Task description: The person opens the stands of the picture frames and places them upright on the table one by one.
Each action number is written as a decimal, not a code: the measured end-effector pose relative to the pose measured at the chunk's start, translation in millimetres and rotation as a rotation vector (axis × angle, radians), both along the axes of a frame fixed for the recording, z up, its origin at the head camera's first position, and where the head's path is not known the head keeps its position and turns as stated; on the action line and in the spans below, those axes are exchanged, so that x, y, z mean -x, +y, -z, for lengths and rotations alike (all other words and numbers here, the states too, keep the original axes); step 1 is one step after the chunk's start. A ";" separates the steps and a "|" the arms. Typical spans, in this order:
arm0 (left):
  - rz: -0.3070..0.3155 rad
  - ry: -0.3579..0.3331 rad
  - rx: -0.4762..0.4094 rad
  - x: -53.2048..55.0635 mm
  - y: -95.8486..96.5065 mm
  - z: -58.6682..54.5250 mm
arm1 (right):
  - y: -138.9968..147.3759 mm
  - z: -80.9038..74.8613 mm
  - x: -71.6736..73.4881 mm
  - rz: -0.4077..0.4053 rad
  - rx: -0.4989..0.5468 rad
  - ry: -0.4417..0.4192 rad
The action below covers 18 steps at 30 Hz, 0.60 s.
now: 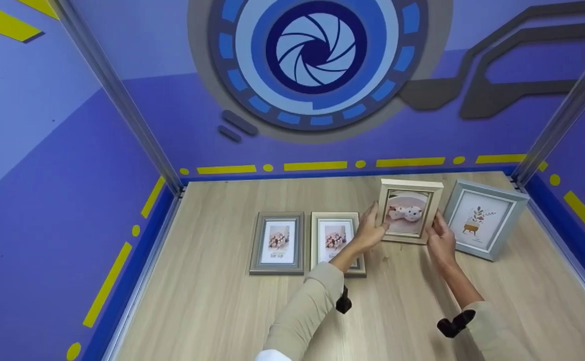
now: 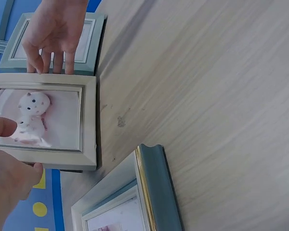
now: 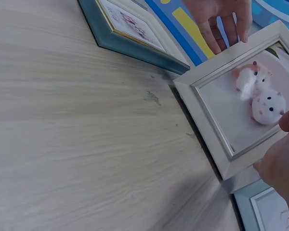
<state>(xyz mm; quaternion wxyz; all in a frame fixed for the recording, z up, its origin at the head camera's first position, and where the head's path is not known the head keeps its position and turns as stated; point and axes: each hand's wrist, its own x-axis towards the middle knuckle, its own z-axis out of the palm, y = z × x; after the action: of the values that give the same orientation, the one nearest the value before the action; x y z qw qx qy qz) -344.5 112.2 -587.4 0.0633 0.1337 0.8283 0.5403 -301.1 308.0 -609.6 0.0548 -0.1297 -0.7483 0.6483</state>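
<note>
A cream picture frame [image 1: 411, 211] with a photo of two round white animal figures stands upright, tilted slightly back, between both hands. My left hand [image 1: 370, 229] grips its left side, thumb over the front edge. On the opposite side my right hand [image 1: 441, 243] holds the frame, and its thumb shows at the front in the right wrist view. Close behind the right hand, a grey-blue picture frame [image 1: 486, 220] with a plant print leans back. Below the left forearm lies a cream-and-blue picture frame [image 2: 159, 187] with a flower photo, partly hidden by the arm in the head view.
A grey picture frame [image 1: 276, 243] with a similar flower photo sits at the far left of the row. Purple-blue panels [image 1: 172, 125] wall in the wooden table [image 1: 212, 301] at the back and sides, with metal posts [image 1: 122, 100] at the corners.
</note>
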 end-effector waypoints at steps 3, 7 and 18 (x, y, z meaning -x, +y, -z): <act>0.006 0.003 -0.004 1.7 -0.2 2.6 | 0.9 -0.2 0.3 -0.003 -0.018 0.000; 0.016 0.034 -0.002 0.2 -4.0 7.7 | 0.1 -0.3 -3.4 -0.010 -0.058 -0.006; 0.026 0.081 0.060 -9.4 -9.6 13.1 | 0.3 0.7 -11.2 -0.001 -0.159 0.013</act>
<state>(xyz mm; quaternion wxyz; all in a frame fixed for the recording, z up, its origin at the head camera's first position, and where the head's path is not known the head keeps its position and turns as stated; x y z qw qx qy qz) -335.1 102.6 -600.4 0.0406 0.1644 0.8444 0.5083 -289.9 308.3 -610.3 0.0696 -0.1205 -0.7972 0.5875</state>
